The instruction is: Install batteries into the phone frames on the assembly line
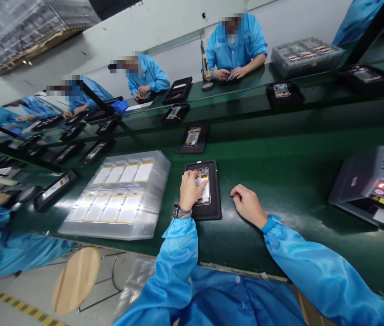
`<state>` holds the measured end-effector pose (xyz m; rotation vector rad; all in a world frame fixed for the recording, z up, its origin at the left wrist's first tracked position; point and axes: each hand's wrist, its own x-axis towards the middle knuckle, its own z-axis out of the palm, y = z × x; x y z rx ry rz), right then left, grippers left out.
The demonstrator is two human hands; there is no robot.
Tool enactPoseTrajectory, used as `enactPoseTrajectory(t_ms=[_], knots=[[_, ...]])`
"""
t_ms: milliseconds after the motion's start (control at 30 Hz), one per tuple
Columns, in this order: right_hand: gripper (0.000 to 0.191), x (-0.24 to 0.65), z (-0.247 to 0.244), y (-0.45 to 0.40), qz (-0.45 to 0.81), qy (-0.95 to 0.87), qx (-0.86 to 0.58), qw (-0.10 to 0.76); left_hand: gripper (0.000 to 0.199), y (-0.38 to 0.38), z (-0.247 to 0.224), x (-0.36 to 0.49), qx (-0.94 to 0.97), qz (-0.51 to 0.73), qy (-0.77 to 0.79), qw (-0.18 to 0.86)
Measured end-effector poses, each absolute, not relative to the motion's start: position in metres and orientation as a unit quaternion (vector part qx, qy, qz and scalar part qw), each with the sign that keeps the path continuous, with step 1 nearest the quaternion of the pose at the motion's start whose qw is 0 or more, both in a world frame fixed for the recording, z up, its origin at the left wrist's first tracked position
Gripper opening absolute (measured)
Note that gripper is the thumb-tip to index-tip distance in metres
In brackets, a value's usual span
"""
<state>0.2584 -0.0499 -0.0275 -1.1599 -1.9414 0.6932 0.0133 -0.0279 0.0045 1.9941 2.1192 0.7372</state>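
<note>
Phone in a black tray, near the front edge of the worktop.
Left to right: clear stacked trays of white cards; left hand clasped over the phone; right hand empty, loosely curled on the worktop; grey machine at the right edge.

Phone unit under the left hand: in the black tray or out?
In: the phone unit sits within the black tray, border showing around it.

The one head view looks forward and steeply down from above the person's chest, close over the green workbench, with the left hand and right hand just below frame centre.
</note>
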Motion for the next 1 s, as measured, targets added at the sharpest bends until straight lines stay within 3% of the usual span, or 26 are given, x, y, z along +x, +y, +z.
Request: enactPoseTrajectory(t_ms=[333, 533, 800, 1000], knots=[[0.019, 0.260, -0.027, -0.050, 0.264, -0.764, -0.453, 0.376, 0.044, -0.032, 0.005, 0.022, 0.626, 0.241, 0.741, 0.021], [0.019, 0.260, -0.027, -0.050, 0.258, -0.763, -0.454, 0.379, 0.029, -0.033, 0.011, 0.015, 0.593, 0.260, 0.761, 0.021], [0.019, 0.266, -0.033, -0.048, 0.253, -0.771, -0.452, 0.370, 0.035, -0.033, 0.015, -0.001, 0.551, 0.238, 0.798, 0.052], [0.019, 0.270, -0.037, -0.042, 0.243, -0.775, -0.450, 0.371, 0.019, -0.071, 0.061, -0.015, 0.567, 0.319, 0.757, -0.054]])
